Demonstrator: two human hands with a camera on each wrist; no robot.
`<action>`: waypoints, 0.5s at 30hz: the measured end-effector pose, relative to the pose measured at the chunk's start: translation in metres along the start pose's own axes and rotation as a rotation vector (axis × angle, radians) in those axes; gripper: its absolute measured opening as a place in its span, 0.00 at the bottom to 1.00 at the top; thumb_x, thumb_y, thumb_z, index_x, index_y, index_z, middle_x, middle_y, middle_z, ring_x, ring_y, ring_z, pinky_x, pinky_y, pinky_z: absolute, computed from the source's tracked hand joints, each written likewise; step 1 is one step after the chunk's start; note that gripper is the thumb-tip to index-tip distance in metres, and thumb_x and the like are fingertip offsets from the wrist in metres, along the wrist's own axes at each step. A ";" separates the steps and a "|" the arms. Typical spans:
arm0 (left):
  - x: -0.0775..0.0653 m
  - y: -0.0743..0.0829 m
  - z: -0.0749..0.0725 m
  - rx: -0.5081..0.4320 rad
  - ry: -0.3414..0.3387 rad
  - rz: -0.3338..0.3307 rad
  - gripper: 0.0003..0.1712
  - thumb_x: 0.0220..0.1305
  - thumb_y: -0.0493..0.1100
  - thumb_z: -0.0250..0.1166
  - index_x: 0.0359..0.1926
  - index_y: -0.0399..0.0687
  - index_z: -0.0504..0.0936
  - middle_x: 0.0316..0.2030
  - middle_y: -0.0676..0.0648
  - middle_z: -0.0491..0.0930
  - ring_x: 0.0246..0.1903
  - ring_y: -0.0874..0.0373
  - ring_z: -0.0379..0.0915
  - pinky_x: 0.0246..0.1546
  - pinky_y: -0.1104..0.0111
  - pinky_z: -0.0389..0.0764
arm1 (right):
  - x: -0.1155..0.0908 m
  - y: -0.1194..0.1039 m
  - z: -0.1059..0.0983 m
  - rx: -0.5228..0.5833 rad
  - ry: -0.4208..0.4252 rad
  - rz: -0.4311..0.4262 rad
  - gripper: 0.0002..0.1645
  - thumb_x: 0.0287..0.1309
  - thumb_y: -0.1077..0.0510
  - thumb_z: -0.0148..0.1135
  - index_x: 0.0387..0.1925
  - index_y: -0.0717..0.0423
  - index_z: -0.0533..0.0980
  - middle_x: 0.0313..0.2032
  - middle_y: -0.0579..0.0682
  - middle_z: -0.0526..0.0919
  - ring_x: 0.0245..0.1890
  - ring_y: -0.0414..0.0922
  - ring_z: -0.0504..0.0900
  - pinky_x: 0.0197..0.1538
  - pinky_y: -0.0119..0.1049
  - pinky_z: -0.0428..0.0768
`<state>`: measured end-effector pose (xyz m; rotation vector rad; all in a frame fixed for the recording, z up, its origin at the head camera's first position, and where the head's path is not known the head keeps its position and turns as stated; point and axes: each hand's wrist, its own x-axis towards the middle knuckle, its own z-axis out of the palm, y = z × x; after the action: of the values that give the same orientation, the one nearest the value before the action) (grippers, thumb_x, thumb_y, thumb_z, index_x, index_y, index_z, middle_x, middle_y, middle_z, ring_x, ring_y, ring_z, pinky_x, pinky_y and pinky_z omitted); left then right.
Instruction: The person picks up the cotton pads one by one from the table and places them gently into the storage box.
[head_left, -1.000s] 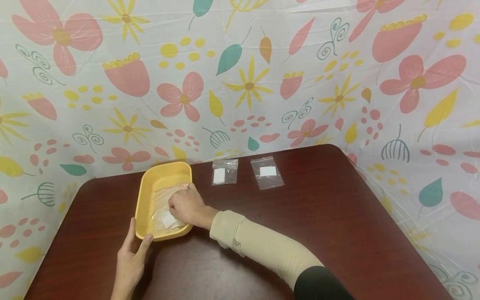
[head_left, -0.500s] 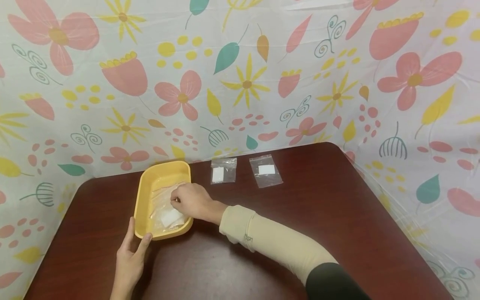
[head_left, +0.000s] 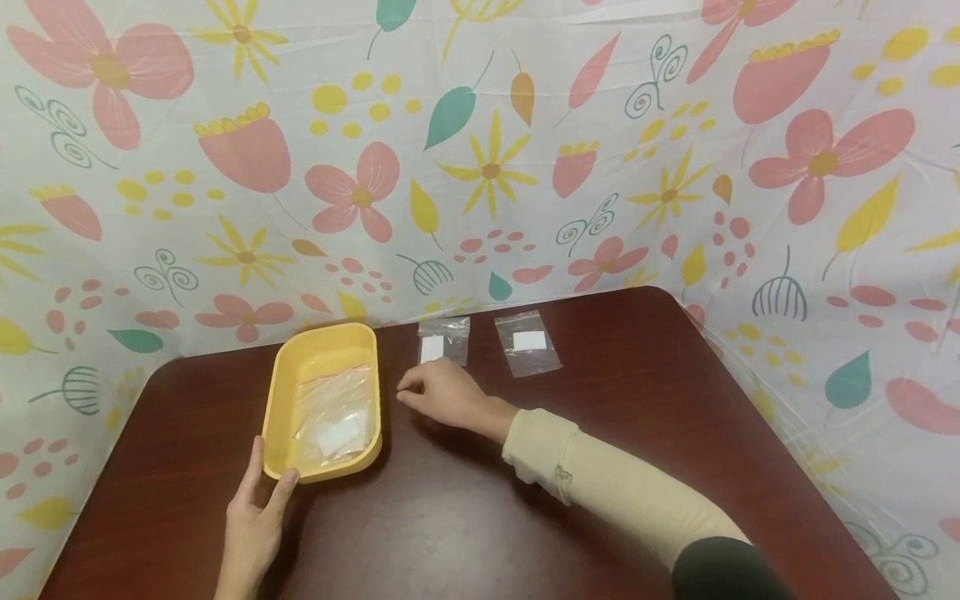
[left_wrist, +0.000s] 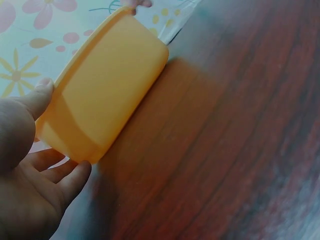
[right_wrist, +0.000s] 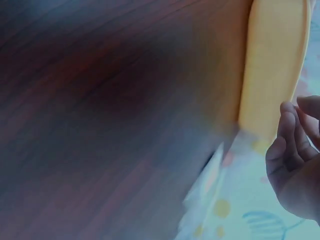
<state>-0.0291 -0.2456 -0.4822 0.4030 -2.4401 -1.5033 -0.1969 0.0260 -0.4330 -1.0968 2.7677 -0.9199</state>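
My left hand grips the near left corner of a yellow plastic box, its thumb and fingers spread around the corner. In the left wrist view, the box's smooth outer wall faces the camera. Inside the box lie clear zip bags with red seal lines, and a white piece shows through the top one. My right hand is just right of the box, fingers loosely curled and thumb near the index fingertip. Nothing shows between those fingers in the right wrist view. This hand partly covers a small zip bag holding a white piece.
Farther right on the dark wooden table lies another clear zip bag with a white piece. A floral cloth hangs along the back and sides of the table.
My right hand has come out of the box and moved right, toward the left of the two bags on the table. The left hand has stayed on the box.
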 end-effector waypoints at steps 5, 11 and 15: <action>-0.001 0.000 0.001 0.010 -0.009 -0.008 0.43 0.72 0.45 0.63 0.79 0.66 0.50 0.77 0.50 0.50 0.75 0.55 0.44 0.60 0.91 0.48 | -0.028 0.034 -0.016 0.095 -0.009 0.076 0.12 0.65 0.52 0.68 0.45 0.53 0.87 0.31 0.40 0.87 0.20 0.31 0.80 0.42 0.30 0.80; -0.003 0.001 0.000 0.024 -0.006 -0.023 0.43 0.73 0.46 0.63 0.79 0.67 0.49 0.77 0.51 0.51 0.75 0.56 0.44 0.59 0.91 0.48 | -0.059 0.070 -0.037 0.145 0.034 0.180 0.14 0.64 0.53 0.70 0.48 0.56 0.86 0.34 0.42 0.86 0.21 0.34 0.80 0.35 0.33 0.81; -0.002 0.001 -0.001 0.025 -0.011 -0.009 0.43 0.73 0.45 0.63 0.79 0.67 0.49 0.77 0.50 0.50 0.75 0.57 0.44 0.58 0.93 0.47 | -0.075 0.092 -0.051 0.141 0.101 0.199 0.13 0.62 0.56 0.71 0.47 0.57 0.86 0.36 0.44 0.87 0.29 0.37 0.81 0.36 0.35 0.82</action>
<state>-0.0267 -0.2447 -0.4809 0.4129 -2.4707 -1.4842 -0.2094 0.1528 -0.4536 -0.7585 2.7740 -1.1512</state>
